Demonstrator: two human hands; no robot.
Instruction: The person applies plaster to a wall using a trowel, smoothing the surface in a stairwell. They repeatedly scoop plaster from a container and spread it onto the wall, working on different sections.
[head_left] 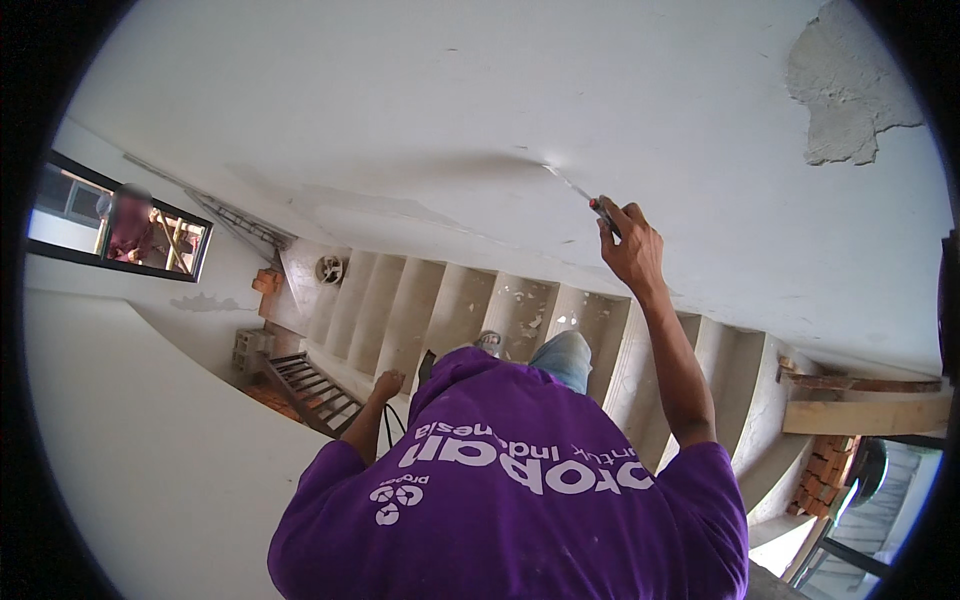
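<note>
In my right hand [628, 240] is a putty knife [600, 208], its thin blade reaching up to the white wall [660, 130], where the tip appears to touch. My left hand [390, 382] is low beside my body, fingers curled, near a dark loop of cord or strap [390, 425]; what it holds, if anything, is too small to make out. A rough patch of bare plaster [840, 95] shows high on the wall at the right. My foot [488, 342] is on the staircase [450, 305], which has white flakes on some steps.
A ladder [240, 222] lies along the wall at left, near bricks [266, 282] and a round object [330, 269]. A metal frame [310, 390] is below. Another person [130, 235] appears through a window. Planks [865, 415] and stacked bricks [825, 470] are at right.
</note>
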